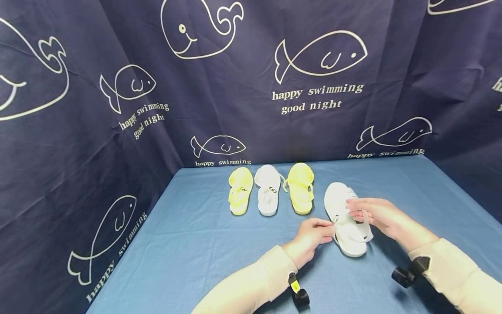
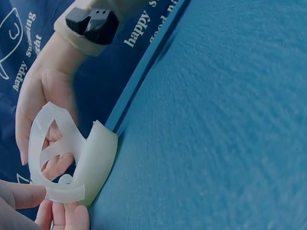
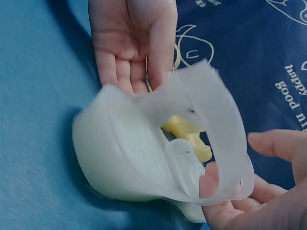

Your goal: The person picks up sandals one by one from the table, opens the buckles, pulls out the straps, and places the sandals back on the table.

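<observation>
A white sandal [image 1: 335, 200] lies on the blue cloth, toe toward the back wall and heel toward me. My left hand [image 1: 310, 237] pinches the side of its strap [image 2: 67, 193] between thumb and fingers. On the other side, my right hand [image 1: 382, 216] reaches in with fairly straight fingers touching the sandal's upper and raised back strap [image 3: 225, 124]. In the right wrist view, the right thumb [image 3: 273, 143] stands apart from that strap, while the fingers lie under it.
Left of the held sandal, a yellow sandal [image 1: 301, 192], another white sandal [image 1: 268, 192] and a second yellow sandal [image 1: 240, 194] stand in a row. Behind the blue-covered table [image 1: 188, 244] hangs a dark blue curtain [image 1: 251, 109] printed with fish and whales.
</observation>
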Action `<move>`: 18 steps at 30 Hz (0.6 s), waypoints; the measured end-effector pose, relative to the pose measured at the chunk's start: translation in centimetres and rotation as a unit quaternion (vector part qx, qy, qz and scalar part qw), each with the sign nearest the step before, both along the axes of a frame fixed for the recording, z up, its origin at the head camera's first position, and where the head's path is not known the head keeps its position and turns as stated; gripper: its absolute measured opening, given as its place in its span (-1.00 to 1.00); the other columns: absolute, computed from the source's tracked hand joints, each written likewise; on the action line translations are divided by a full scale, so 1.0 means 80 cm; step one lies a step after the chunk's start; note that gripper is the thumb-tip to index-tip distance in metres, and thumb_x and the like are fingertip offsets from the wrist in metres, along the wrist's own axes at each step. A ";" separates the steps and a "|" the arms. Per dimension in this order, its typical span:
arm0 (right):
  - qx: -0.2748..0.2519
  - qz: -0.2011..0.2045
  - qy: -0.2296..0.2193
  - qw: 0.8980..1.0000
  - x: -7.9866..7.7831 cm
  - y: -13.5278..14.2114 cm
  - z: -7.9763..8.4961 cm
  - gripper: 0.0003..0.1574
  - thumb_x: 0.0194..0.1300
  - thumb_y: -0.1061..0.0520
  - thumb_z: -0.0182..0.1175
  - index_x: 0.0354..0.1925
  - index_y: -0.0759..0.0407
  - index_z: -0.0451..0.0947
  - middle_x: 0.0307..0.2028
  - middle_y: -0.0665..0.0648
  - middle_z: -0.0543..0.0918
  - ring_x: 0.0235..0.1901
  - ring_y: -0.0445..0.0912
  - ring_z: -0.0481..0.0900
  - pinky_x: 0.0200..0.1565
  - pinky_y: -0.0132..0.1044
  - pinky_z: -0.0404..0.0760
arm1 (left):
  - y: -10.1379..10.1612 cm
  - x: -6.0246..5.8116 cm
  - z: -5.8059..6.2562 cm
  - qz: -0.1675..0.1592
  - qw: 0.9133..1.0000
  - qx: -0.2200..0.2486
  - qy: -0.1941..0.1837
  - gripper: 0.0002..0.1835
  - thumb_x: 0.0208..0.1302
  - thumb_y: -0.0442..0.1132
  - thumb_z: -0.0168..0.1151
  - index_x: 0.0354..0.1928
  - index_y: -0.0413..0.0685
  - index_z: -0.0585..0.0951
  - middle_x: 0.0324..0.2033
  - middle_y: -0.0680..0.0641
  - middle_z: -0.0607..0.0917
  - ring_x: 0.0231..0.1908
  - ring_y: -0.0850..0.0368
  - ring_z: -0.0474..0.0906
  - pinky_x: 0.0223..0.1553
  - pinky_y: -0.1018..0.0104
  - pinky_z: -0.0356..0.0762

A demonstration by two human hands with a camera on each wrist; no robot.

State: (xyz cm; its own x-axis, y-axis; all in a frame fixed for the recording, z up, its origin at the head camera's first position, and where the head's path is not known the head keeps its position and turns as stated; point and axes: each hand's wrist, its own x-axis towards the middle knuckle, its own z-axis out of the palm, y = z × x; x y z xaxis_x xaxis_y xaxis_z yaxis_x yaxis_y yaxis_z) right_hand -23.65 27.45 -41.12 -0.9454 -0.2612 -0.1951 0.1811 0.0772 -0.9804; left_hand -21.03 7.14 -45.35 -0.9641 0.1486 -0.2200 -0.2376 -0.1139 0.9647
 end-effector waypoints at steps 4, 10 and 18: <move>0.039 0.039 0.012 0.998 -0.013 -0.001 0.001 -0.74 0.37 0.17 0.16 -0.02 0.20 0.63 -0.22 -0.15 0.70 -0.20 -0.26 0.66 -0.06 -0.41 0.63 | 0.000 -0.001 -0.001 -0.004 1.000 0.014 -0.011 -0.91 0.15 -0.49 0.30 -0.27 -0.34 0.65 -0.46 -0.08 0.68 -0.44 0.14 0.63 -0.19 0.15 0.70; 0.165 0.060 0.042 0.984 -0.015 -0.015 0.013 -0.44 0.31 0.05 0.24 0.12 0.43 0.52 -0.11 0.04 0.73 -0.20 -0.23 0.66 -0.07 -0.35 0.61 | -0.001 -0.003 -0.005 -0.018 0.999 0.028 -0.011 -0.90 0.16 -0.51 0.28 -0.26 -0.37 0.65 -0.46 -0.10 0.69 -0.44 0.14 0.62 -0.20 0.14 0.71; 0.235 0.073 0.069 0.967 -0.013 -0.022 0.011 -0.48 0.24 -0.02 0.32 0.04 0.32 0.62 -0.04 0.14 0.71 -0.17 -0.20 0.63 -0.07 -0.26 0.58 | -0.001 -0.002 -0.008 -0.015 1.000 0.021 0.004 -0.92 0.14 -0.49 0.30 -0.30 -0.35 0.65 -0.53 -0.06 0.66 -0.50 0.18 0.58 -0.24 0.14 0.71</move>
State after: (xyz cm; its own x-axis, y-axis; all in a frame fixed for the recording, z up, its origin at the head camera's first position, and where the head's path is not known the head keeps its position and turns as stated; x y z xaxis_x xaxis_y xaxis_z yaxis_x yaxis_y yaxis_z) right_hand -24.68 25.72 -40.21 -0.9307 -0.3063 -0.2000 0.0054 0.5351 -0.8448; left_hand -21.20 7.06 -46.00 -0.9607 0.1861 -0.2059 -0.2344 -0.1467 0.9610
